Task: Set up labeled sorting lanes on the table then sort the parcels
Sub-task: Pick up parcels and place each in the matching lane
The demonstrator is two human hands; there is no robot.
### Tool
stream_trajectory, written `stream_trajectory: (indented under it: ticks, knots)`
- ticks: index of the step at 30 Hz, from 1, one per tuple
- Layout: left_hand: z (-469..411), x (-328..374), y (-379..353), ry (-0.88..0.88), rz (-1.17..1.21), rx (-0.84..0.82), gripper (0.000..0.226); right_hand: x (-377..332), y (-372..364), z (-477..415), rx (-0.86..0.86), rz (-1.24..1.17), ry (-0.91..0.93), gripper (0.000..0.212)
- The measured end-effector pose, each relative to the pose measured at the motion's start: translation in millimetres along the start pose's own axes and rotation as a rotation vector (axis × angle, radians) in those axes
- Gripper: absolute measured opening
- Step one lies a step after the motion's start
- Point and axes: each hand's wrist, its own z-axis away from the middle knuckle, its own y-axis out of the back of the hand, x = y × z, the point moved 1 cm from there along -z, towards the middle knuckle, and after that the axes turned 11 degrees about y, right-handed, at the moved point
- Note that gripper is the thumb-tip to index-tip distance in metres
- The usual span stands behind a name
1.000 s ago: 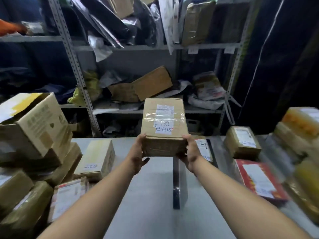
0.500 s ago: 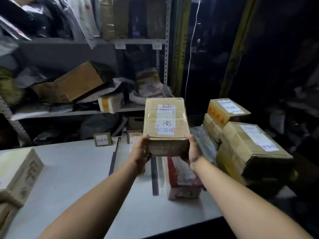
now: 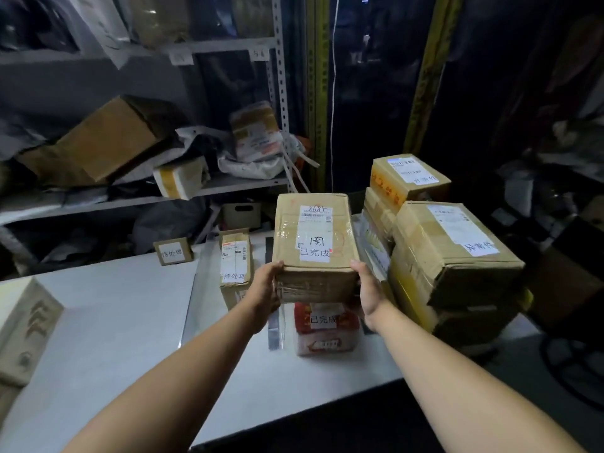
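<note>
Parcel [image 3: 313, 243]: taped cardboard box, held in the air above the table [image 3: 114, 322], over a red parcel [image 3: 327, 328]. Left hand [image 3: 266, 289] and right hand [image 3: 369, 289] clasp its near end, fingers curled beneath. Judged rigid and fairly light; the tape looks slick, so support from underneath is advisable.

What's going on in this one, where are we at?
A person grips a taped brown parcel with the left hand and the right hand, one on each side, over the table. Its white label reads 已完成, the same as the red parcel lying directly beneath it. To the left stands a narrow carton marked 待处理, near a small sign card with the same words. On the right sits a stack of cartons, one labelled 异常件.
</note>
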Motion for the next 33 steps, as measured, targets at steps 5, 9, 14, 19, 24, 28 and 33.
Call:
stream_trajectory:
  ticks: [5, 9, 14, 19, 24, 28, 33]
  knots:
    - [0, 0, -6, -0.048, -0.035, 0.003, 0.043, -4, 5, 3, 0.011, 0.002, -0.002, 0.072]
    - [0, 7, -10, -0.064, -0.02, 0.022, 0.041, 1, 17, 8, 0.004, 0.005, 0.009, 0.071]
    - [-19, 2, -6, -0.052, 0.0, 0.137, 0.029, 12, 36, 17, -0.006, 0.059, 0.007, 0.071]
    - [-26, -9, -5, -0.123, -0.033, 0.198, 0.039, 4, 43, 36, -0.054, 0.055, -0.069, 0.03]
    - [-26, -21, -5, -0.174, -0.156, 0.207, 0.044, 23, 55, 41, -0.05, 0.125, -0.104, 0.045]
    - [-26, -21, -4, -0.162, -0.172, 0.191, 0.049, 34, 50, 37, -0.045, 0.167, -0.101, 0.055]
    - [-26, -17, -1, -0.185, -0.341, 0.238, 0.051, 22, 48, 39, -0.035, 0.287, -0.048, 0.067]
